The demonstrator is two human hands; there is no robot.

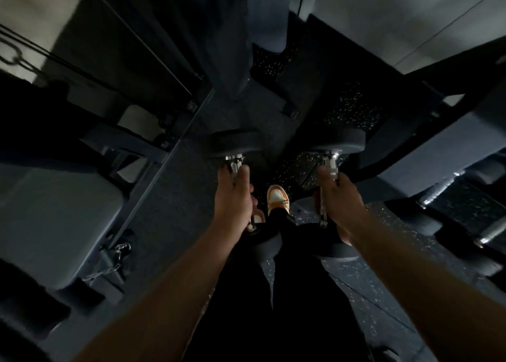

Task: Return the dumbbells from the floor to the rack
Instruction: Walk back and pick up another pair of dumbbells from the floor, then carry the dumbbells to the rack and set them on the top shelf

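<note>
I look straight down in dim light. My left hand [235, 197] is shut on the chrome handle of a black dumbbell [235, 144], whose far head points forward and whose near head sits by my thigh. My right hand [342, 200] is shut on the handle of a second black dumbbell [342, 140]. Both dumbbells hang off the floor, lengthwise, on either side of my legs. At the right, more dumbbells with chrome handles [487, 234] lie on a dark rack [427, 153].
An orange and white shoe [278, 200] stands on the speckled rubber floor [356, 109] between the dumbbells. A grey padded bench [54, 219] with a chain [115, 263] is at the left. Dark machine frames [169, 148] cross the upper view.
</note>
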